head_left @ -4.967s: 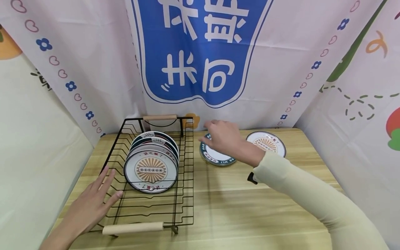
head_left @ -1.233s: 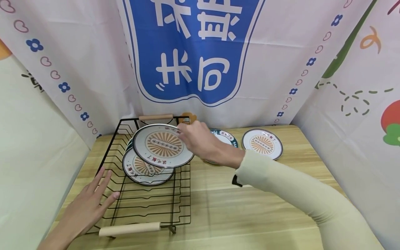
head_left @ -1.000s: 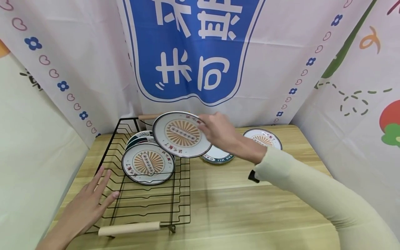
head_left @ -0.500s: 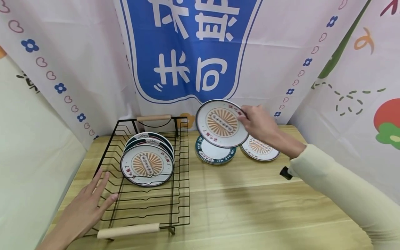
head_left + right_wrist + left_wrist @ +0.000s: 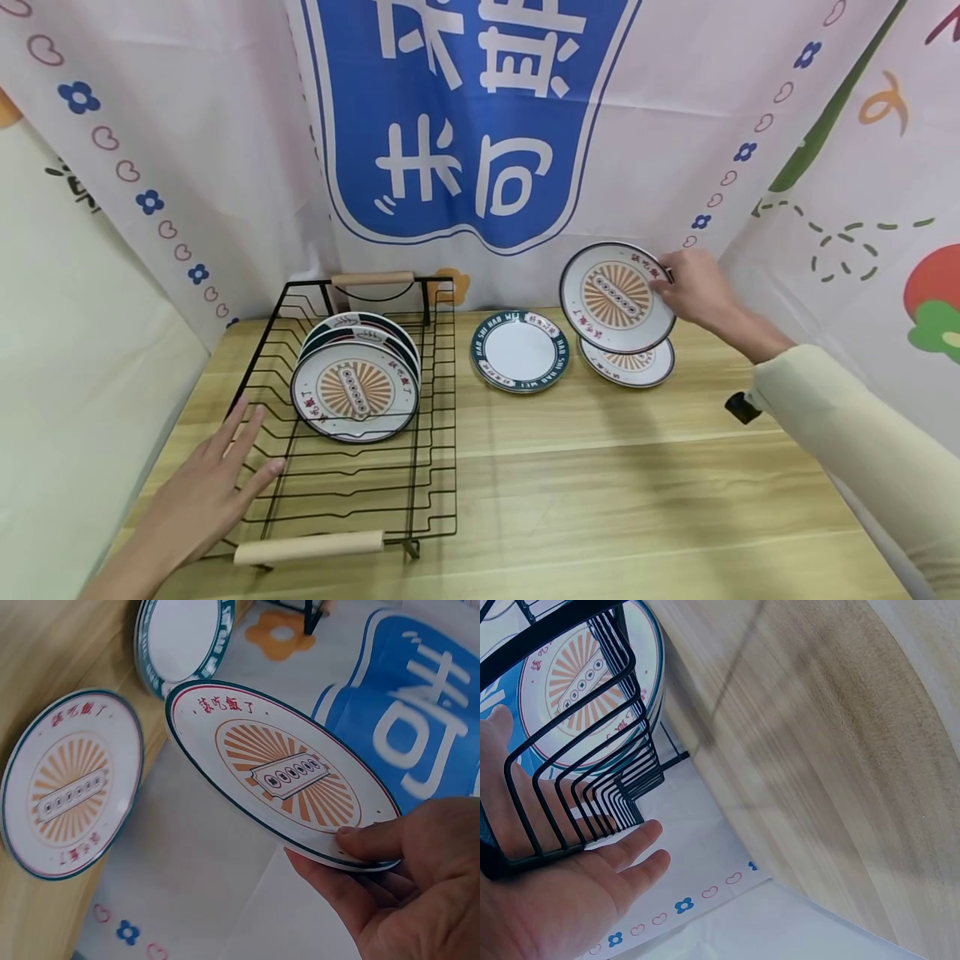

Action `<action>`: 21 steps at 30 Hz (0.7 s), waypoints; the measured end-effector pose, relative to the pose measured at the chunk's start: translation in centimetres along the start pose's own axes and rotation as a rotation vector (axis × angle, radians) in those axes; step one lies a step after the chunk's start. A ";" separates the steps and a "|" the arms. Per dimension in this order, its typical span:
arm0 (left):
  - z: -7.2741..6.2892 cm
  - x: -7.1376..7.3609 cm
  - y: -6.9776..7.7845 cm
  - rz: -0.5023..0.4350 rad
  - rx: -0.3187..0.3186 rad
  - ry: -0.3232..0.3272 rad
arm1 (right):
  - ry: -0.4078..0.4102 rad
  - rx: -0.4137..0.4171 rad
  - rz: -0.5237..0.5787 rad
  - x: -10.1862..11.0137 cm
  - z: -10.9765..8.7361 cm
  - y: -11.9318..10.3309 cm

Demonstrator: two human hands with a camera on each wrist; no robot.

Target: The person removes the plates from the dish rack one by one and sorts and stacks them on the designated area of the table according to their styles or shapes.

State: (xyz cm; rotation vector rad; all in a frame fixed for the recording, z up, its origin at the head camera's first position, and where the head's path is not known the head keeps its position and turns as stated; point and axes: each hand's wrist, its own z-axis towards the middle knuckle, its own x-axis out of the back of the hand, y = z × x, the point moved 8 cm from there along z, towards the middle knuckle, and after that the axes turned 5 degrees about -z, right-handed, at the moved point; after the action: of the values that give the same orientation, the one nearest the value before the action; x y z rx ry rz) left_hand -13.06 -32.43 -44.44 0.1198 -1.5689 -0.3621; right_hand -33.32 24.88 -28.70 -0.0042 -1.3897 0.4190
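My right hand [image 5: 697, 287] pinches the rim of a white plate [image 5: 617, 297] with an orange sunburst, thumb on its face and fingers behind. That plate is tilted and overlaps a matching plate [image 5: 633, 367] lying on the table; the right wrist view shows a gap between the two. My left hand [image 5: 213, 483], fingers spread, rests at the left side of a black wire dish rack [image 5: 360, 496]. Several plates stand in the rack, a sunburst plate [image 5: 356, 392] in front and green-rimmed ones [image 5: 367, 321] behind it.
A green-rimmed plate [image 5: 520, 352] lies flat between the rack and the right-hand plate. Wooden handles [image 5: 309, 547] cap the rack's ends. A printed cloth [image 5: 480, 125] hangs behind the wooden table [image 5: 600, 508].
My right hand has lifted a sunburst plate out of the rack and carried it right, past the green-rimmed plate, to above the right-hand plate. My left hand has stayed at the rack.
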 end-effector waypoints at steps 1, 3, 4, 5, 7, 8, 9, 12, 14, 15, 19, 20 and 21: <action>0.0 0.1 0.0 -0.002 -0.003 0.004 | -0.012 -0.005 0.002 -0.1 0.0 0.7; 0.0 0.1 0.1 -0.004 -0.010 0.012 | -0.039 -0.022 0.002 -0.5 0.0 1.9; 0.0 0.2 0.1 -0.004 -0.011 0.015 | -0.052 -0.032 0.006 -0.7 0.0 2.5; 0.0 0.2 0.1 -0.004 -0.012 0.015 | -0.071 -0.045 0.015 -1.0 -0.1 3.1; -0.1 0.2 0.1 -0.003 -0.009 0.014 | -0.099 -0.073 0.025 -1.5 -0.2 4.2; -0.1 0.2 0.0 -0.001 -0.006 0.011 | -0.110 -0.087 0.029 -1.7 -0.3 4.7; -0.1 0.2 0.0 0.000 -0.003 0.008 | -0.123 -0.101 0.032 -2.0 -0.3 5.2; -0.1 0.2 -0.1 0.000 0.002 0.005 | -0.155 -0.145 0.038 -2.7 -0.6 6.8; -0.1 0.2 -0.1 -0.002 -0.002 0.009 | -0.171 -0.168 0.046 -3.2 -0.7 7.8; -0.1 0.2 0.0 -0.004 -0.004 0.012 | -0.181 -0.181 0.052 -3.5 -0.8 8.3; -0.1 0.3 0.1 -0.006 -0.009 0.020 | -0.206 -0.231 0.105 -4.5 -1.2 10.2; -0.1 0.3 0.2 -0.006 -0.009 0.021 | -0.213 -0.245 0.120 -4.8 -1.3 10.6; -0.2 0.2 0.2 -0.006 -0.007 0.020 | -0.217 -0.255 0.136 -5.0 -1.4 11.0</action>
State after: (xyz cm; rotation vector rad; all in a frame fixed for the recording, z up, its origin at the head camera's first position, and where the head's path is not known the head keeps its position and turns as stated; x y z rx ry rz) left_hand -12.89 -32.35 -44.15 0.1222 -1.5472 -0.3704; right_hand -35.71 33.97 -36.41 -0.2699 -1.6556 0.3598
